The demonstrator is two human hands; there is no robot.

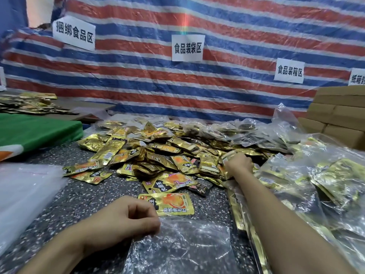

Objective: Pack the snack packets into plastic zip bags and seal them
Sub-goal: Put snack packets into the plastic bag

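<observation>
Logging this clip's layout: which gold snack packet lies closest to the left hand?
The single packet lying flat by itself right beside the left hand, just beyond the clear bag. The others are farther off, in the heap.

We see snack packets [158,155]: gold foil, orange picture, black banner. Tarpaulin [138,80]: red, blue and white horizontal stripes. Paper signs [188,48]: white, black characters. We note tabletop [83,198]: dark grey, speckled white. Zip bag [187,244]: clear, glossy. Cardboard boxes [339,113]: plain tan. Sheet [35,131]: green, with orange-and-white corner.
</observation>
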